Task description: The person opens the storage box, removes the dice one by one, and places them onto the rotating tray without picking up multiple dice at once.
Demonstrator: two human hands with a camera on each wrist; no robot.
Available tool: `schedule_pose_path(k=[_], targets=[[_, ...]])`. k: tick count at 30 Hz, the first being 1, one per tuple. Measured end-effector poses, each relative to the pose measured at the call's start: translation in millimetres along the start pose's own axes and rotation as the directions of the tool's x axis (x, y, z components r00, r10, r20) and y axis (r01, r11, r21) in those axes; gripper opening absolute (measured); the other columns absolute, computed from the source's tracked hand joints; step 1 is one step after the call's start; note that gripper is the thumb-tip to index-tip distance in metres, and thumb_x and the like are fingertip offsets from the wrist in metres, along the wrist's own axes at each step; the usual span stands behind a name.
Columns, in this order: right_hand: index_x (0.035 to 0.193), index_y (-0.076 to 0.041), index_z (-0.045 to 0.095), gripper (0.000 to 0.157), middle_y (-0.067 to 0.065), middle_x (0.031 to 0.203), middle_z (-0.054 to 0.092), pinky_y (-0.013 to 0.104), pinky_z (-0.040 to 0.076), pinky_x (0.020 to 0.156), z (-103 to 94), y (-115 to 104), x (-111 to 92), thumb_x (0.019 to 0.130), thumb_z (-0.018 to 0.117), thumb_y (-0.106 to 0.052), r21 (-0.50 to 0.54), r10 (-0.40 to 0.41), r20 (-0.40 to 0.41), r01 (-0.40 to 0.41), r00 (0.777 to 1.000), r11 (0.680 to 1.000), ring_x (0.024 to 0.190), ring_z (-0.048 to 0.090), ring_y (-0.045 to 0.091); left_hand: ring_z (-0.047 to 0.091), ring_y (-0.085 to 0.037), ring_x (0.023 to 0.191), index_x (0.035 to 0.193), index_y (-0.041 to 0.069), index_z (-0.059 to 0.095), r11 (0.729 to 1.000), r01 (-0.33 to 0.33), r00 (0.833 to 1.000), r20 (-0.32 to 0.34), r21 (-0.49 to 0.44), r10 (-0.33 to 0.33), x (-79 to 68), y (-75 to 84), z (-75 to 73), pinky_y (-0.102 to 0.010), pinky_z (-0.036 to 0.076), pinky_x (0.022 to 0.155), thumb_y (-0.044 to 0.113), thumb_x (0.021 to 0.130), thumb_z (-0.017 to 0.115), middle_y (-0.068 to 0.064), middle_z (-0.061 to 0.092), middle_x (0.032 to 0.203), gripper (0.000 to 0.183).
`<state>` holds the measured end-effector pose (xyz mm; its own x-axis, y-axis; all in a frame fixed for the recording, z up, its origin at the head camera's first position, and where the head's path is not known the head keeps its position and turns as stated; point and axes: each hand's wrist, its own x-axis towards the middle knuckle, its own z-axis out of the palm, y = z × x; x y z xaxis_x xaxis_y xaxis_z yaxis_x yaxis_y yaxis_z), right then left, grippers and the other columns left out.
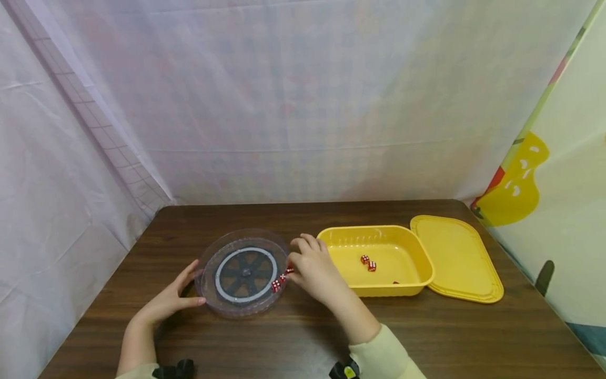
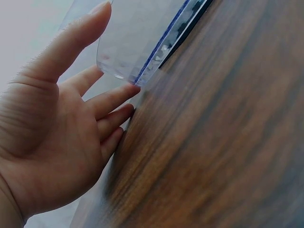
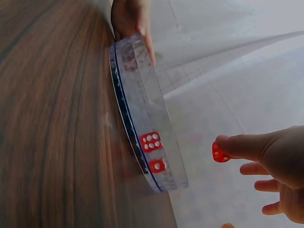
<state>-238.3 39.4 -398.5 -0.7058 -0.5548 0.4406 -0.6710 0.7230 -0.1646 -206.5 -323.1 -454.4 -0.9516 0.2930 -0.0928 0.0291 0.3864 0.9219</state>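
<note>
A round clear plastic container with a dark, spoked pattern and a white ring sits on the table at centre left. The left hand rests against its left side, thumb and fingers spread along the wall; in the left wrist view the fingertips touch near its bottom edge. Over its right edge, the right hand pinches a red die between thumb and finger. Two red dice, one showing six pips, lie inside the container by its right wall, below the held die.
A yellow box stands right of the right hand, with a few red dice in it. Its yellow lid lies flat beside it. White cloth hangs behind the brown wooden table.
</note>
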Motion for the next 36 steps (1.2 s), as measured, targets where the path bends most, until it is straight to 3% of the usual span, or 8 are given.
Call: schedule_pose_path(k=[17,36], targets=[[0.085,-0.019,0.07,0.019,0.01,0.123,0.057,0.056,0.03,0.102,16.1,-24.6,8.9,0.077,0.081,-0.031,0.013,0.012,0.06,-0.013,0.998,1.0,0.127,0.039,0.034,0.001,-0.048,0.139,0.154,0.009,0.002,1.0,-0.009,1.0,0.002,-0.003,0.009,-0.2,0.2,-0.7,-0.072,0.0,0.101,0.013,0.085,0.072,-0.03,0.015,0.153,0.099],[0.087,-0.021,0.07,0.021,0.008,0.123,0.057,0.056,0.031,0.102,31.0,-34.6,7.7,0.076,0.08,-0.036,-0.04,-0.005,0.069,0.007,0.998,0.999,0.125,0.041,0.032,0.002,-0.049,0.138,0.154,0.009,0.003,1.0,-0.017,1.0,-0.003,0.003,0.017,0.1,1.8,-1.3,-0.073,0.002,0.1,0.011,0.084,0.073,-0.031,0.016,0.152,0.099]])
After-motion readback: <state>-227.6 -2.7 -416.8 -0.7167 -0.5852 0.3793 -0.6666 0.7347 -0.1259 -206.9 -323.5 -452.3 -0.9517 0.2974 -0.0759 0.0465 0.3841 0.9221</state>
